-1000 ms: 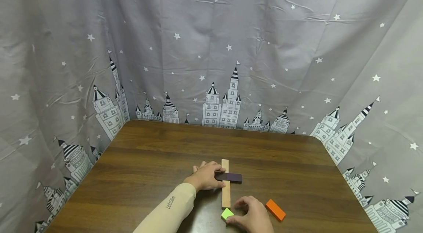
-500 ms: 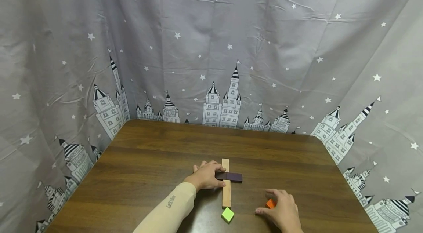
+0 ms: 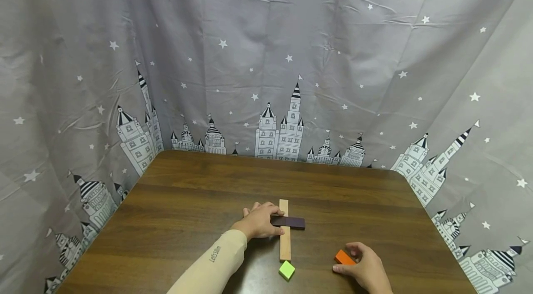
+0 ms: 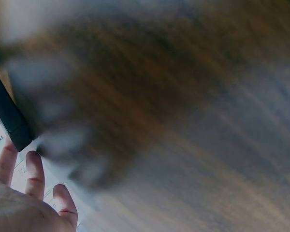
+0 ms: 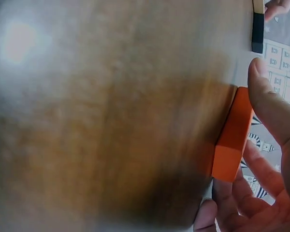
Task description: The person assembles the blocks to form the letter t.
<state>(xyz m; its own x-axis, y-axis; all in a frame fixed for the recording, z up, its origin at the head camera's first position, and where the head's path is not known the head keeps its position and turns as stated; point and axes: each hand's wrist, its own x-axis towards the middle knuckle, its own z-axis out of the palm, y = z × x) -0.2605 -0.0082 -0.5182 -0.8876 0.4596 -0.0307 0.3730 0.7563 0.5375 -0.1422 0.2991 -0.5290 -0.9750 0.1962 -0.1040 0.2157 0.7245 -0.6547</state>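
My left hand (image 3: 259, 221) reaches over the left end of a dark purple block (image 3: 294, 223), with thumb and forefinger on either side of it. The purple crosses a line of pale wooden blocks (image 3: 285, 245), making a cross shape on the table. In the left wrist view the dark block's end (image 4: 12, 118) shows beside loosely bent fingers. To the right, an orange rectangular block (image 3: 344, 258) lies at a slant, pinched between the thumb and fingers of my right hand (image 3: 368, 268). The right wrist view shows the orange block (image 5: 232, 137) between thumb and fingertips.
A bright green block (image 3: 287, 271) sits just below the near end of the pale line, turned cornerwise. The brown wooden table (image 3: 208, 183) backs onto a grey curtain (image 3: 233, 53) printed with castles and stars.
My right hand has left the green block and moved right to the orange one, its thumb closing in on it. The left hand stays in place.
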